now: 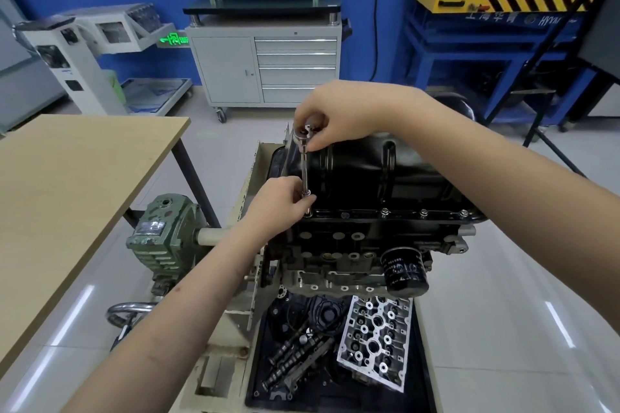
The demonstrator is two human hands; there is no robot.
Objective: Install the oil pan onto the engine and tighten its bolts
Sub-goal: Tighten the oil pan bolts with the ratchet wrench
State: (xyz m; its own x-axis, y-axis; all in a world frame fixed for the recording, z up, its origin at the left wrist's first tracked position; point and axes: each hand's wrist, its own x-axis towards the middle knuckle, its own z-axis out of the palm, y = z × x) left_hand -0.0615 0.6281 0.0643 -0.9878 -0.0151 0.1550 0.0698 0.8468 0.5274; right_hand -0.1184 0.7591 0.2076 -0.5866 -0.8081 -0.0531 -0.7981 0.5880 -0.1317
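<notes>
While both hands' fingers pinch the ratchet [306, 157], wooden table [67, 184] just left.

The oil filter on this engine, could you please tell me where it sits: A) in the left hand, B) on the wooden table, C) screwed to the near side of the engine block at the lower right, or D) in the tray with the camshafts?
C: the black oil filter juts out of the engine block at the lower right, below the oil pan and above the tray.
</notes>
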